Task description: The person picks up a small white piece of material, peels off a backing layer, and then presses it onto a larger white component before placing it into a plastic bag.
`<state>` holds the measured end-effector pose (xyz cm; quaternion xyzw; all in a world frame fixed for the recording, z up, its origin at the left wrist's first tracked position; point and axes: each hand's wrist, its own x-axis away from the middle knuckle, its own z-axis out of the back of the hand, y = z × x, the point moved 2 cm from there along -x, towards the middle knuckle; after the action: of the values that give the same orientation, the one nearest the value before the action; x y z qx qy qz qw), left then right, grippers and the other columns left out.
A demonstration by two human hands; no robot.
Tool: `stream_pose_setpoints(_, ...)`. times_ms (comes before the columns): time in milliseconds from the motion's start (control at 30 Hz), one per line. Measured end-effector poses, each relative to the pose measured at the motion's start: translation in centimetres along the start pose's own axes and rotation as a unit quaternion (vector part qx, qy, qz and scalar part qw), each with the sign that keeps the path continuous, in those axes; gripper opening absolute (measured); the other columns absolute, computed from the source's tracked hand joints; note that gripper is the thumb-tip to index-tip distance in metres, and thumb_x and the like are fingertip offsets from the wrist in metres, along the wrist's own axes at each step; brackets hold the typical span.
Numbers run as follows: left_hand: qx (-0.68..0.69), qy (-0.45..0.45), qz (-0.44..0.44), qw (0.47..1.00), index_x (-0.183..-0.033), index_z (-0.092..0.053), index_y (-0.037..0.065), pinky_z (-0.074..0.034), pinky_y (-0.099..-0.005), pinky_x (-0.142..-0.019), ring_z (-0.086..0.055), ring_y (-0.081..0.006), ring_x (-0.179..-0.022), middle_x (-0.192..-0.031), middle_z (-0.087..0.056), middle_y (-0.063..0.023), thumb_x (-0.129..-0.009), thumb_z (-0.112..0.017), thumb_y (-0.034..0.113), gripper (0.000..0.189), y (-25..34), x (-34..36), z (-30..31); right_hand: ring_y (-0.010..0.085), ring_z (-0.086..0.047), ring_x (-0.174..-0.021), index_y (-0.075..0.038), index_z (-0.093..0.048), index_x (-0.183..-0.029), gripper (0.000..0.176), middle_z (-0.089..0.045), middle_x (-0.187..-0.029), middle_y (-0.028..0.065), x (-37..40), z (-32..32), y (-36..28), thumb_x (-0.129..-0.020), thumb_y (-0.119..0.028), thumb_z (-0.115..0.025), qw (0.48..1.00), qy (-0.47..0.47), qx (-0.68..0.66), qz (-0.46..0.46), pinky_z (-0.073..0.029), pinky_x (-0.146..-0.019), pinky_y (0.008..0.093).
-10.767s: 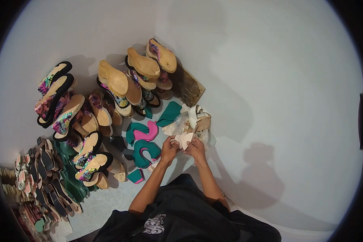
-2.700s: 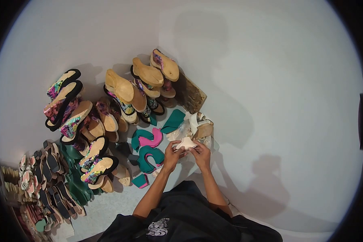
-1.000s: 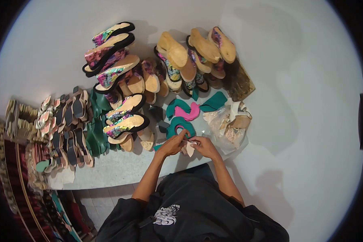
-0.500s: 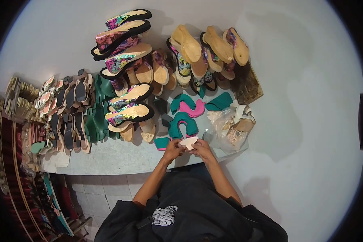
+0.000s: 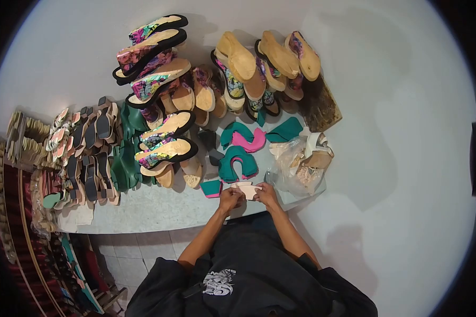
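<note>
A small pale pink piece (image 5: 248, 190) is stretched between my two hands at the front edge of the table. Its left end is pinched by my left hand (image 5: 231, 199), its right end by my right hand (image 5: 266, 195). Just beyond them lies a stack of curved teal pieces (image 5: 228, 168) with pink edges showing beneath. A small teal and pink piece (image 5: 211, 188) rests left of my left hand. Farther back are a curved pink piece (image 5: 255, 141) and a flat teal piece (image 5: 285, 130).
Patterned wedge sandals (image 5: 166, 150) and wooden-looking shoe forms (image 5: 237, 55) stand across the back of the table (image 5: 158, 210). A clear plastic bag (image 5: 296, 171) lies at the right. Dark sandals (image 5: 90, 171) and green shoes (image 5: 125, 164) fill the left side.
The pale pink piece now looks longer and flatter between my hands, and my right hand has moved slightly away from the left. The whole view has shifted a little.
</note>
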<state>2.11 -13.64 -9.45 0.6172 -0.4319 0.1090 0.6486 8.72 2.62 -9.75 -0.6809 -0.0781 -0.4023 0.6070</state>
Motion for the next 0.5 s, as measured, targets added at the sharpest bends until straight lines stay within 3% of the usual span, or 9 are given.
stream_pose_setpoints(200,0.032,0.018,0.011,0.999,-0.104,-0.057,0.006,-0.055,-0.0351,-0.063,-0.064,-0.0159,-0.076,-0.089,-0.062,-0.0050,-0.086,-0.061,0.015,0.020,-0.5,-0.2,0.1,0.0105,-0.060,-0.061,-0.001,-0.057,-0.102,0.013,-0.062,-0.073,0.0053,-1.1,-0.7,-0.2,-0.090,-0.005,-0.058,0.998,-0.029,0.004,0.053,-0.047,-0.051,0.0231)
stream_pose_setpoints(433,0.098,-0.011,0.045,0.994,-0.100,-0.055,0.006,-0.056,-0.0364,-0.064,-0.065,-0.0187,-0.074,-0.085,-0.061,-0.0067,-0.090,-0.053,0.017,0.015,-1.3,-0.7,0.6,0.0107,-0.059,-0.059,-0.001,-0.059,-0.102,0.014,-0.061,-0.071,0.0054,-2.4,-2.5,-0.5,-0.089,-0.006,-0.058,0.996,-0.054,0.015,0.066,-0.047,-0.053,0.0234)
stream_pose_setpoints(500,0.146,-0.027,0.068,0.987,-0.098,-0.055,0.006,-0.056,-0.0365,-0.061,-0.065,-0.0205,-0.076,-0.085,-0.060,-0.0080,-0.090,-0.051,0.016,0.014,-1.6,-1.1,0.7,0.0119,-0.060,-0.058,-0.002,-0.061,-0.102,0.016,-0.062,-0.069,0.0061,-2.7,-2.9,-0.4,-0.087,-0.008,-0.061,0.994,-0.026,0.075,0.070,-0.048,-0.053,0.0256)
